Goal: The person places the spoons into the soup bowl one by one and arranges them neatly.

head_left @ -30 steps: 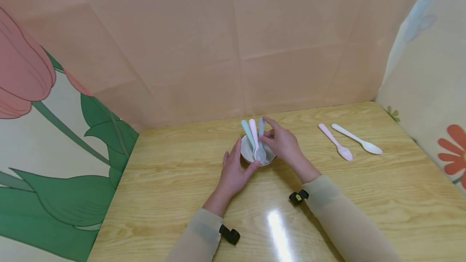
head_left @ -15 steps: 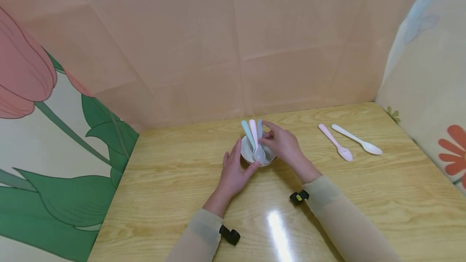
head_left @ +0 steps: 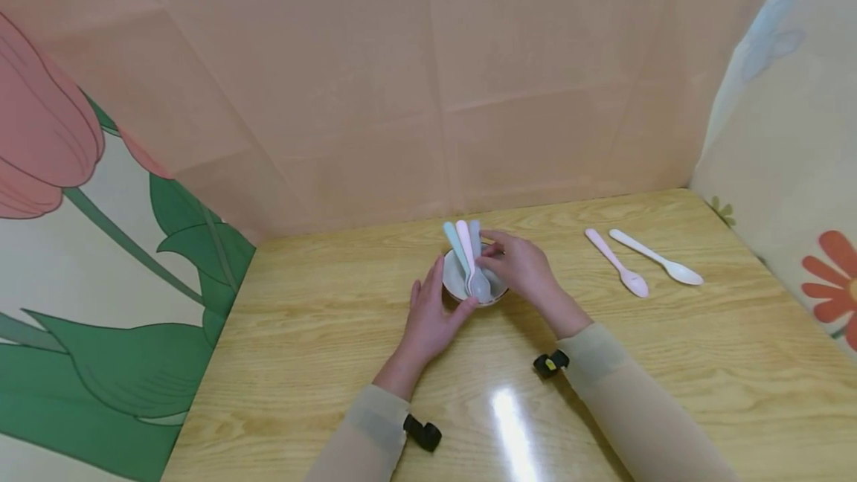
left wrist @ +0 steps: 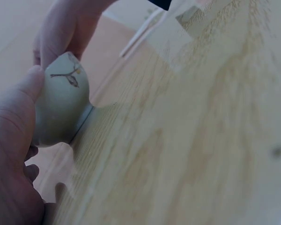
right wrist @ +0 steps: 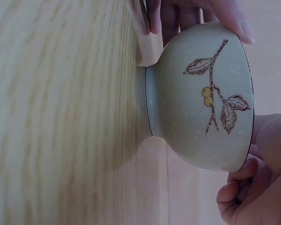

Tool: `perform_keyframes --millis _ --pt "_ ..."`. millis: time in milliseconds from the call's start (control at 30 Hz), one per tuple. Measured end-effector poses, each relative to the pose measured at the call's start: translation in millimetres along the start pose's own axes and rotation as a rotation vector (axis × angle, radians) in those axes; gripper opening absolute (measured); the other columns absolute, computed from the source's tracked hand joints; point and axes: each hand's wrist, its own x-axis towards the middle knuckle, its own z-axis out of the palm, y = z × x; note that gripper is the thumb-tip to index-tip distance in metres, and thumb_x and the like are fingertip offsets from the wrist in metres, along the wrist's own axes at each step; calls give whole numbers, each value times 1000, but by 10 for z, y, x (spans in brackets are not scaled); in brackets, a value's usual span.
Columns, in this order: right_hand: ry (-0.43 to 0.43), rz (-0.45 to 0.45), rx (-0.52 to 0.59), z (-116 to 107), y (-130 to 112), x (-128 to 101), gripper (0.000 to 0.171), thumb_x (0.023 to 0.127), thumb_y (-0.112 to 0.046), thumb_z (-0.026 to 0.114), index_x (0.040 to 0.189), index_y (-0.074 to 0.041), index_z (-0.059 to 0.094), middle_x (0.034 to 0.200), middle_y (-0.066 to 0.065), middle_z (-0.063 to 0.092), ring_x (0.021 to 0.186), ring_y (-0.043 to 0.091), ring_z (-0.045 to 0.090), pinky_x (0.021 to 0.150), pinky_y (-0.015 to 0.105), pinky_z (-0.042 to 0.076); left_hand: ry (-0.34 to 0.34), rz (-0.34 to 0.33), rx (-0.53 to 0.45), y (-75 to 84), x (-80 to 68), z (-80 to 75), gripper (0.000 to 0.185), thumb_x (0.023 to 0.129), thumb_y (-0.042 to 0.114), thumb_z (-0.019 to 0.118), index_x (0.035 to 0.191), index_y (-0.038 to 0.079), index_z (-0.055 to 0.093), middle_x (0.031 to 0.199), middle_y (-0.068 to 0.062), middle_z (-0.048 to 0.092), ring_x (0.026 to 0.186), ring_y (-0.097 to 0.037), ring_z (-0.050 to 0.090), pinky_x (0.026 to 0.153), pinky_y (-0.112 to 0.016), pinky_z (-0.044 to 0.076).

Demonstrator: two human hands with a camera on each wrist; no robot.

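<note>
In the head view a white bowl (head_left: 497,290) stands upright near the table's back edge; in the right wrist view a brown twig with yellow berries decorates its side. My left hand (head_left: 430,318) grips the bowl's left side, thumb along the near rim. A mint-green spoon (head_left: 451,233) and a pink spoon (head_left: 463,233) lean in it, handles up. Beside them is a grey-blue spoon (head_left: 475,229), whose handle my right hand (head_left: 525,268) pinches at the bowl's right rim. In the right wrist view that hand's fingers (right wrist: 239,187) are curled next to the rim.
To the right on the wooden table (head_left: 301,363) lie a pink spoon (head_left: 616,262) and a white spoon (head_left: 656,255), side by side. A peach cloth (head_left: 348,95) hangs behind the table, and patterned cloths flank it on both sides.
The grey-blue spoon's handle has tilted left toward the pink one, my right index fingertip moving down and slightly left with it. The left hand and bowl have stayed in place.
</note>
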Motion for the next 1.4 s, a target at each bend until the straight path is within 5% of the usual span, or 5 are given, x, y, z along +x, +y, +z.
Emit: perform_keyframes --millis 567,833,1400 --pt "-25 5 3 -35 -33 -13 58 103 -24 82 156 -9 63 114 9 81 101 29 74 89 49 59 -2 0 -4 15 7 -14 103 107 62 65 177 8 14 180 -14 27 166 -29 26 135 -60 5" --pt "16 -33 19 -70 -38 -59 55 103 -22 82 152 -6 65 113 8 81 75 21 61 68 37 48 1 0 -8 21 10 -24 102 107 61 65 177 8 14 180 -14 26 166 -31 27 134 -61 5" --pt "55 -32 13 -225 -88 -182 56 106 -29 79 154 -7 64 117 7 79 78 22 59 59 34 47 7 9 -8 17 -9 -19 102 107 60 67 177 7 15 180 -13 28 166 -30 27 134 -62 6"
